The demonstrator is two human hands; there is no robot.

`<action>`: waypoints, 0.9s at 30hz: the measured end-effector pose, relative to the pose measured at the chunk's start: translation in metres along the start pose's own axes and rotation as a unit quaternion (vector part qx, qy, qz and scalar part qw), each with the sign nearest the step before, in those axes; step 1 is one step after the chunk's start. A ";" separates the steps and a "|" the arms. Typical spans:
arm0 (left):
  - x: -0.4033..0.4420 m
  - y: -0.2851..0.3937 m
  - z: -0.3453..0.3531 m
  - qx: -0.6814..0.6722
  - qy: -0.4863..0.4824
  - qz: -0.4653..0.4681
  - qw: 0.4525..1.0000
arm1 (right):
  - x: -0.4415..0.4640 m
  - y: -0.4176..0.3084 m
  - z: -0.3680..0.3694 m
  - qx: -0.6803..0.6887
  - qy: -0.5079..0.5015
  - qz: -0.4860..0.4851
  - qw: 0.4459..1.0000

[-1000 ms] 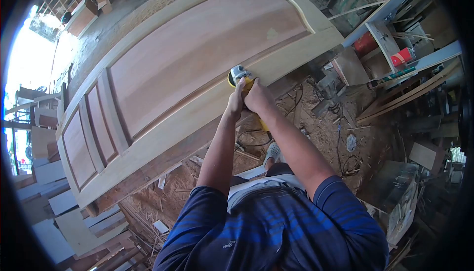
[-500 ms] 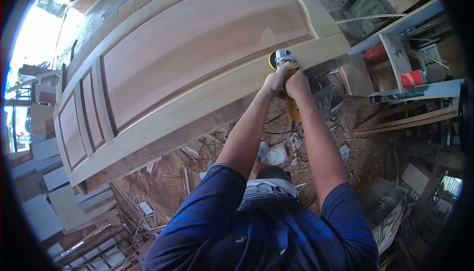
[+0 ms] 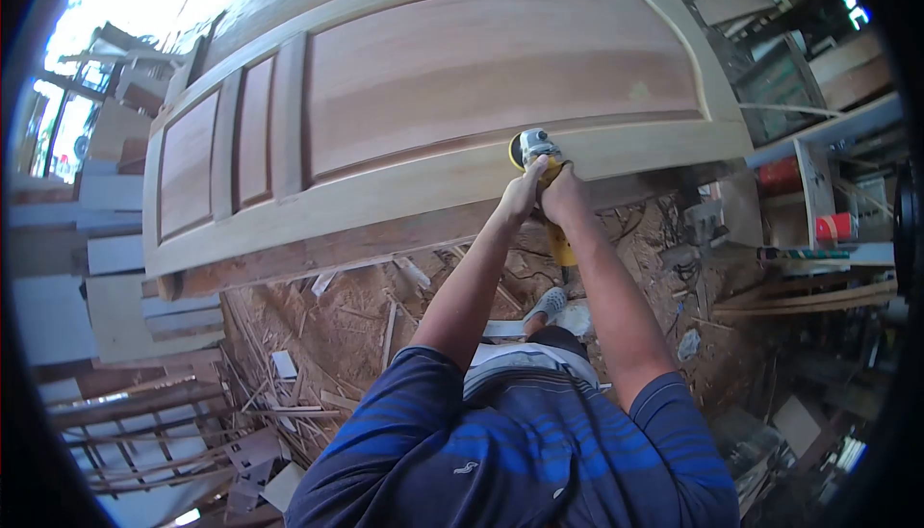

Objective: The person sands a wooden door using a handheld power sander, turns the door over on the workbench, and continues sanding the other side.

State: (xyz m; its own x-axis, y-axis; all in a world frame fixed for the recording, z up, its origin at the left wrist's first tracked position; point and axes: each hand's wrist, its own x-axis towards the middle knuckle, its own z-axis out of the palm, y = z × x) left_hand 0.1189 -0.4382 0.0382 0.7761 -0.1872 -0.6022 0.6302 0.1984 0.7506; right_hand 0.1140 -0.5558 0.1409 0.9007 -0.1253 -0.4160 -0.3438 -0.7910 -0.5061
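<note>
A yellow power tool with a silver head and round disc [image 3: 536, 146] is held in both hands over the near rail of a panelled wooden door [image 3: 404, 184]. My left hand [image 3: 523, 191] is closed round the tool near its head. Just to the right, my right hand [image 3: 566, 193] grips the yellow body, whose rear end hangs below the hands. The disc is at the rail's surface; whether it touches is hard to tell. The door lies flat on a wooden support [image 3: 385, 239].
Wood scraps and shavings cover the floor [image 3: 356, 321]. Stacked boards [image 3: 115, 249] stand at the left. On the right is a shelf [image 3: 816, 191] with a red can [image 3: 835, 228] and a brush with a green handle [image 3: 816, 254]. My shoe [image 3: 551, 304] shows below the tool.
The tool, held in both hands, first moved right along the near rail, then back left relative to the door. The camera view has turned, so the door appears more level.
</note>
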 end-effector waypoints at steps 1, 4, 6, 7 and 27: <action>-0.013 0.000 -0.026 -0.023 0.010 0.018 1.000 | -0.010 -0.019 0.019 -0.007 -0.006 -0.017 1.000; -0.069 0.008 -0.098 -0.081 0.046 0.044 0.995 | -0.036 -0.081 0.071 -0.010 -0.039 -0.051 0.998; -0.103 0.013 -0.147 -0.100 0.066 0.052 0.991 | -0.061 -0.127 0.097 -0.009 -0.066 -0.057 0.996; -0.115 0.013 -0.171 -0.115 0.074 0.068 0.988 | -0.064 -0.141 0.122 -0.014 -0.061 -0.086 0.994; -0.204 -0.005 -0.302 -0.175 0.124 0.137 0.967 | -0.129 -0.245 0.210 -0.056 -0.174 -0.144 0.972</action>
State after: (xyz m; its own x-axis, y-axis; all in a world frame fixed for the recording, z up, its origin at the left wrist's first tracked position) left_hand -0.0366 -0.1099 0.0751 0.8688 0.1457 -0.4732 0.3355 0.5296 0.7791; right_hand 0.0263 -0.2199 0.1600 0.8039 0.3068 -0.5096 -0.0415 -0.8257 -0.5626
